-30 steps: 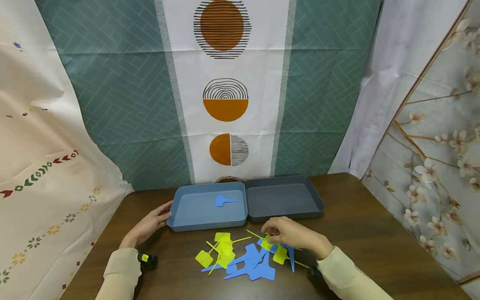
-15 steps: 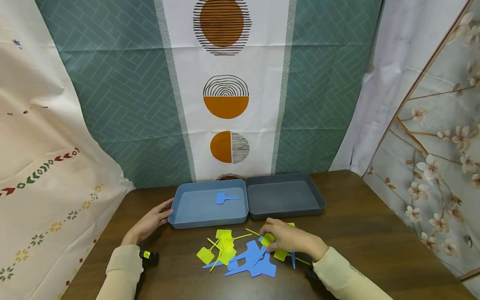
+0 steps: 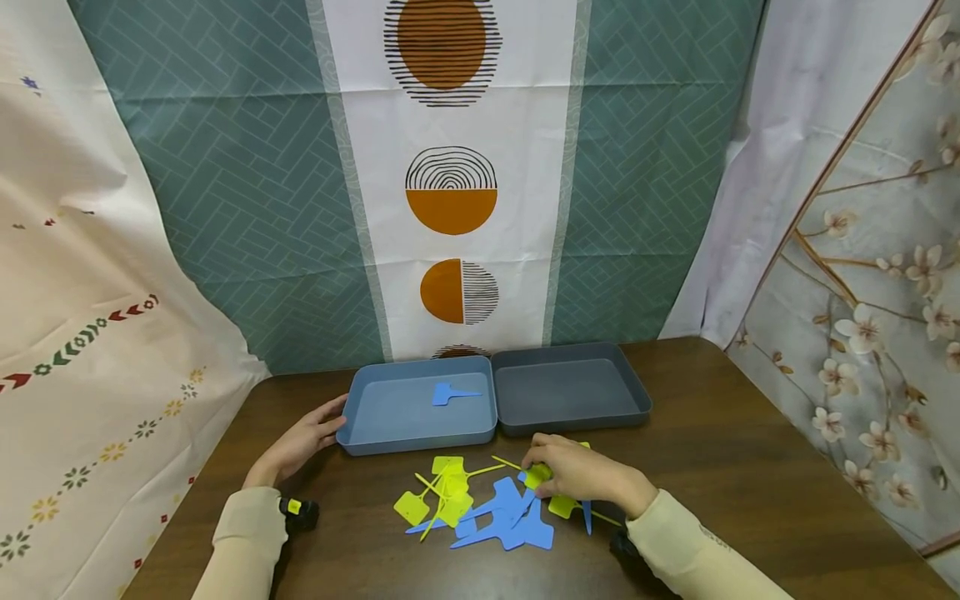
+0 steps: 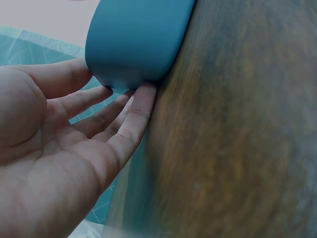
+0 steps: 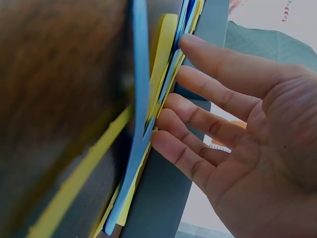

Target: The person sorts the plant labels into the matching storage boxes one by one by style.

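Note:
My left hand (image 3: 302,444) rests against the left end of the blue-grey tray (image 3: 390,408). In the left wrist view, its thumb and fingertips touch the tray's end wall, fingers loosely bent. A blue T-shaped plant label (image 3: 442,394) lies inside that tray. My right hand (image 3: 588,475) is over the right part of a pile of blue plant labels (image 3: 531,529) and yellow plant labels (image 3: 452,487). In the right wrist view, its fingertips touch stacked labels, with a blue label (image 5: 140,74) at their edge; no pinch shows. A yellow label (image 3: 536,477) lies by the thumb, partly covered.
A dark grey tray (image 3: 570,387) adjoins the blue-grey one on its right. Both stand at the back of the brown wooden table (image 3: 720,467). Patterned cloths (image 3: 637,183) hang behind and at both sides.
My right hand has come down onto the labels and shifted slightly left, its fingertips now among them. The left hand stays at the tray. The head view has tilted a little.

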{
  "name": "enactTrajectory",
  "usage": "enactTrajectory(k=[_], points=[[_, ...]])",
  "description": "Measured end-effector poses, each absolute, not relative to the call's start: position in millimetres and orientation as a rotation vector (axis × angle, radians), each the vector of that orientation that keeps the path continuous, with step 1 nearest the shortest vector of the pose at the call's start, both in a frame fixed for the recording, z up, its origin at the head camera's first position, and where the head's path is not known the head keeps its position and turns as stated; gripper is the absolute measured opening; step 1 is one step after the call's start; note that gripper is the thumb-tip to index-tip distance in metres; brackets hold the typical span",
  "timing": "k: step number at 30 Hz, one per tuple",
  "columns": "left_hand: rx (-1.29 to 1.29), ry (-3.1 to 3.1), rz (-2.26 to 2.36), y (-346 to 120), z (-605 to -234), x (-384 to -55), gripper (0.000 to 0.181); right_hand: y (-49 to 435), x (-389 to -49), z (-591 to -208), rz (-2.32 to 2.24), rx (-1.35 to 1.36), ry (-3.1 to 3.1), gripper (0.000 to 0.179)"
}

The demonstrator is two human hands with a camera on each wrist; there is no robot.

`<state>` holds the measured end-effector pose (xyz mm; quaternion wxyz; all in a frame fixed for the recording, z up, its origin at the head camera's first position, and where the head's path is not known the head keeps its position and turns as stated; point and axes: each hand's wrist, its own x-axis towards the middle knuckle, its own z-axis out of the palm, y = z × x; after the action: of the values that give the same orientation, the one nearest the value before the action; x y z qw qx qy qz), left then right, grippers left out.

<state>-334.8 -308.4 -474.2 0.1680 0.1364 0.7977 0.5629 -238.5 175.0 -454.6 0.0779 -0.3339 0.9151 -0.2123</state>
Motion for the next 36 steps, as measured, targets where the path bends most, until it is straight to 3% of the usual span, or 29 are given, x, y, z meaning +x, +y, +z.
enactTrajectory(k=[16, 36], points=[[0.387, 2.263, 1.608, -311.1, -473.9, -334.3, 0.063, 168.5, -236.4, -449.7, -0.603, -0.894, 2.794, 0.032], [0.394, 2.27, 1.606, -308.3, -476.3, -335.8, 0.063, 170.6, -235.8, -451.6, -0.562, -0.994, 3.012, 0.023]])
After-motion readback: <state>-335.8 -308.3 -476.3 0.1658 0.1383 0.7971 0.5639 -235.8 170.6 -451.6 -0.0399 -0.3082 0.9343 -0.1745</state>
